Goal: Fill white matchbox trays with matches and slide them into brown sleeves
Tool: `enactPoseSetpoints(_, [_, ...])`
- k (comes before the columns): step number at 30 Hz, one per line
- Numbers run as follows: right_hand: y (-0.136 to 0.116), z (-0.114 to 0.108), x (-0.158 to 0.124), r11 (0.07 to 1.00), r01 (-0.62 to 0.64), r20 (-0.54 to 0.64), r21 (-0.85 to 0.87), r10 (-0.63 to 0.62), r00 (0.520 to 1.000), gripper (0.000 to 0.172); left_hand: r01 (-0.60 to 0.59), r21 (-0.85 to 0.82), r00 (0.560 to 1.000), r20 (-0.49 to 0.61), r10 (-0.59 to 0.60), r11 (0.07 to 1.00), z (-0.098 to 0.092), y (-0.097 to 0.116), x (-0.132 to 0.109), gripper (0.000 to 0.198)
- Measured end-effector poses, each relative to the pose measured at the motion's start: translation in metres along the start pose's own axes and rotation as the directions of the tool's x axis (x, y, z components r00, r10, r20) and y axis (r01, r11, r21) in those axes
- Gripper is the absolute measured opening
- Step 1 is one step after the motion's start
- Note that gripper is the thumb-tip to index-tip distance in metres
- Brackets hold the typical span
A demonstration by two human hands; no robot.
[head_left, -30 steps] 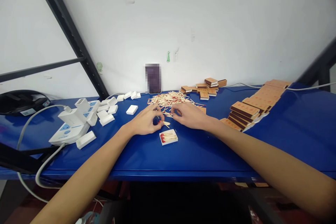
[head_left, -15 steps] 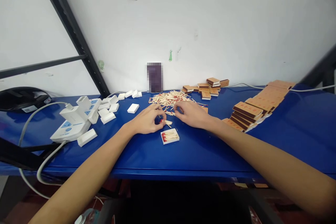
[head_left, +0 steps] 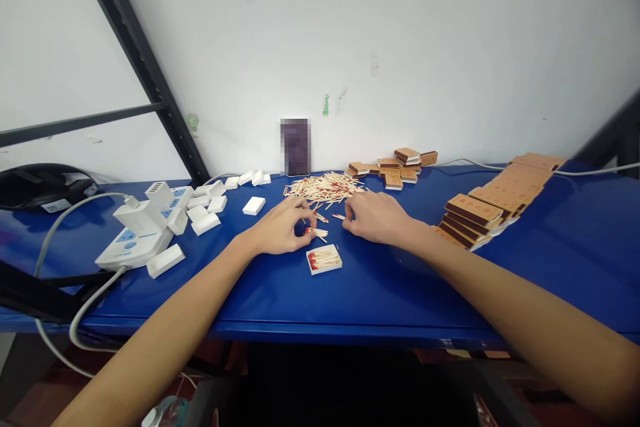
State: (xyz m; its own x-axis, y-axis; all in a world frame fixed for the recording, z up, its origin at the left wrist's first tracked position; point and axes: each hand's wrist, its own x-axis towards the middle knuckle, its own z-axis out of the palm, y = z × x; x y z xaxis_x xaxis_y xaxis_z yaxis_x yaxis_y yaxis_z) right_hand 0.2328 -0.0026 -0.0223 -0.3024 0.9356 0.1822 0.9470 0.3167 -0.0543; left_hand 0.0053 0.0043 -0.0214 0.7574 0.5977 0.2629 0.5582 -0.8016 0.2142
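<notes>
My left hand (head_left: 287, 227) is closed in a pinch on a small bunch of matches (head_left: 320, 233), their red heads at the fingertips. Just in front of it lies a white matchbox tray (head_left: 324, 260) partly filled with red-headed matches. My right hand (head_left: 373, 217) is curled, its thumb and fingers together at the end of a match (head_left: 339, 217) that points left. A few loose matches (head_left: 321, 217) lie between the hands. Behind them spreads a large pile of matches (head_left: 327, 188).
Empty white trays (head_left: 204, 222) and a power strip (head_left: 133, 248) with chargers are on the left. Brown matchboxes (head_left: 473, 209) lie in rows at the right, with more boxes (head_left: 400, 170) behind. A phone-like object (head_left: 297, 148) leans on the wall.
My right hand has moved slightly right, away from the loose matches, with a match now at its fingertips. My left hand has stayed nearly still with its bunch.
</notes>
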Motion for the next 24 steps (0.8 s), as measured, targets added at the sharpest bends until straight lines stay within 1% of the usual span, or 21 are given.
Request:
enactPoseSetpoints(2, [0.0,-0.003,-0.002,1.0,0.029,0.029,0.006,-0.029,0.999,0.013,-0.006,-0.012,1.0,0.0,0.006,1.0,0.0,0.0,0.0,0.014])
enactPoseSetpoints(5, [-0.006,-0.003,-0.005,0.991,0.108,0.051,0.075,-0.112,0.992,0.007,-0.018,-0.036,1.0,0.0,0.018,0.999,0.0,-0.001,-0.001,0.014])
enactPoseSetpoints(7, [-0.011,-0.001,-0.005,0.978,0.16,0.014,0.137,-0.163,0.987,0.008,-0.027,-0.045,1.0,-0.005,0.027,0.999,0.001,-0.002,-0.001,0.014])
enactPoseSetpoints(9, [-0.016,0.003,-0.004,0.961,0.193,-0.032,0.199,-0.19,0.981,0.012,-0.025,-0.04,1.0,-0.014,0.025,0.999,0.002,-0.002,0.0,0.014])
enactPoseSetpoints(13, [-0.018,0.01,0.0,0.908,0.25,-0.054,0.335,-0.246,0.968,0.016,0.007,-0.007,0.999,-0.033,-0.008,1.0,0.003,-0.001,0.001,0.017])
enactPoseSetpoints(15, [-0.018,0.01,0.0,0.882,0.285,-0.085,0.376,-0.274,0.958,0.018,0.016,0.01,0.999,-0.037,-0.015,1.0,0.003,-0.001,0.001,0.018])
enactPoseSetpoints(19, [-0.017,0.009,-0.004,0.855,0.385,-0.158,0.346,-0.352,0.923,0.015,0.021,0.03,0.999,-0.039,-0.02,0.999,0.004,-0.002,0.001,0.021])
enactPoseSetpoints(21, [-0.017,0.009,-0.006,0.848,0.416,-0.149,0.329,-0.388,0.909,0.016,0.02,0.028,0.999,-0.027,-0.019,0.999,0.004,-0.004,0.001,0.022])
enactPoseSetpoints(24, [-0.016,0.01,-0.006,0.849,0.407,-0.132,0.337,-0.385,0.913,0.015,0.0,0.028,1.0,-0.007,0.001,1.0,0.004,-0.007,0.001,0.024])
